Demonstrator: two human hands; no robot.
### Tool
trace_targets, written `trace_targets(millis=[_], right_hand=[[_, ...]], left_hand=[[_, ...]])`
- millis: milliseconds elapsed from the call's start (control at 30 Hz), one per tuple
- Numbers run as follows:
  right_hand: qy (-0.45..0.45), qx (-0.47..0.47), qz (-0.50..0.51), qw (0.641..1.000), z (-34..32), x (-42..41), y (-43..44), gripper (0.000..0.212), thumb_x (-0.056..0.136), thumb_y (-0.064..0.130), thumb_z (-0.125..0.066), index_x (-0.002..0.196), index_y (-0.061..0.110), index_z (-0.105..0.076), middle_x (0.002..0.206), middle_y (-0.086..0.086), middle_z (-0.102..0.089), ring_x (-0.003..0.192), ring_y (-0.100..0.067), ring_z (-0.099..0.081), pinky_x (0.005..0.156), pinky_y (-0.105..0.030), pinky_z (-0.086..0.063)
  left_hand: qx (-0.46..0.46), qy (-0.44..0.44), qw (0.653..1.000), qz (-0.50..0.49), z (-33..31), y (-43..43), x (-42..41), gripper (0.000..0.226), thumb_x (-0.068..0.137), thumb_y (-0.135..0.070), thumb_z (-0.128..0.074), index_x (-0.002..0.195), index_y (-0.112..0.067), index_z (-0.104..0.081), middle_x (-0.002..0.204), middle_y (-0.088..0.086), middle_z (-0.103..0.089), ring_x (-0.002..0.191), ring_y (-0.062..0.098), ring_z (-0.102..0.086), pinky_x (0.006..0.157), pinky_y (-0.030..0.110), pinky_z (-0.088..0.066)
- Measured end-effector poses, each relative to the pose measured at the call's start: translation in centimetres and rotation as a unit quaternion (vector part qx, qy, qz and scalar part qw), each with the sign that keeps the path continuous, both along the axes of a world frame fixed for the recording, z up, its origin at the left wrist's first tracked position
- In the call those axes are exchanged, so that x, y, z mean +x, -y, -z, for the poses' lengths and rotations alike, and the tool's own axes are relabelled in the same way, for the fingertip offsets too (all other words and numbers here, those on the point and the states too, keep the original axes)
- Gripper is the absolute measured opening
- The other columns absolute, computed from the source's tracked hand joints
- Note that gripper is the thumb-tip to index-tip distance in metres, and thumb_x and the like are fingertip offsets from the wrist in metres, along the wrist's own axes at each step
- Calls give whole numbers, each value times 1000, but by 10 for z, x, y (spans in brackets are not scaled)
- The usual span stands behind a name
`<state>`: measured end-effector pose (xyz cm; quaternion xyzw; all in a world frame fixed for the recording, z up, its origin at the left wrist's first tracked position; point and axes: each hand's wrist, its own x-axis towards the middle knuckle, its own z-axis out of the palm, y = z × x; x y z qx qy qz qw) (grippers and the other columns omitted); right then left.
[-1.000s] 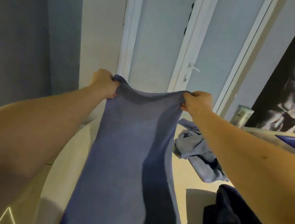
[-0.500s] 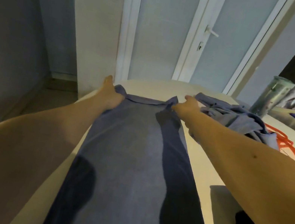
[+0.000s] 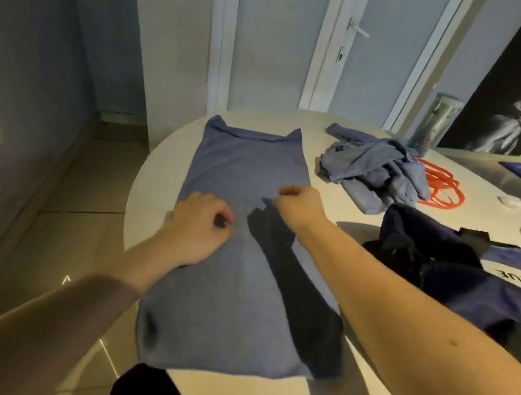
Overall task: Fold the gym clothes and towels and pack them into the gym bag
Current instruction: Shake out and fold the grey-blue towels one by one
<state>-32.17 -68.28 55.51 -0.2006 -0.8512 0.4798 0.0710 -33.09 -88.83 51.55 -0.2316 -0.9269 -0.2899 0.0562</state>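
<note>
A white table (image 3: 158, 179) is holding everything. A long blue cloth (image 3: 250, 167) is lying flat on its left side. A dark gym bag (image 3: 447, 275) is sitting to the right, with a crumpled blue pile (image 3: 371, 171) behind it. The left hand (image 3: 198, 228) is resting on the cloth's middle, fingers curled. The right hand (image 3: 299, 204) is curling beside it. I cannot tell if either is pinching the cloth.

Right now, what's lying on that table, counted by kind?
Flat cloth: 1
Clothes heap: 1
Bag: 1
Orange cord: 1
Bottle: 1
White disc: 1
Total: 6
</note>
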Motion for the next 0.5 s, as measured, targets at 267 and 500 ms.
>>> trace_targets(millis=[267,500], right_hand=[[-107,136,-14,985,29,179,4,21,90,10,-64,109,14,-74,101,1,-61,89,-14,-57,78,-24,-42],[-85,149,27,985,71,257,-4,47,80,-4,-60,122,19,-66,125,-1,-52,118,-22,-44,97,-33,-41]], left_hand=[[26,-25,997,75,20,11,152,14,83,-36,-79,79,-33,-66,87,-19,-58,90,8,-50,85,38,-44],[55,-19,997,47,25,-1,201,16,83,-38,-80,85,-35,-64,93,-20,-57,99,9,-49,92,35,-37]])
